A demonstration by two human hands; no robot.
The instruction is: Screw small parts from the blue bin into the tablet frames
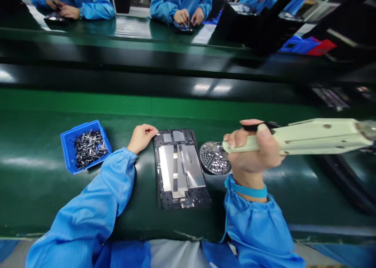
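My left hand [141, 138] rests with curled fingers on the upper left corner of a dark tablet chassis [167, 205], which lies flat on the green bench with silver metal panels [190, 168] inside it. My right hand [252, 150] grips a pale green heat gun [317, 137] held level above the bench. Its round perforated metal nozzle [214, 157] sits just right of the chassis, close over its edge. A blue strap [249, 190] circles my right wrist.
A blue plastic bin [79, 132] full of small dark metal parts [89, 148] stands left of my left hand on the green bench [44, 205]. Beyond a dark divider [117, 74], several co-workers in blue smocks [182, 4] handle devices at a facing bench.
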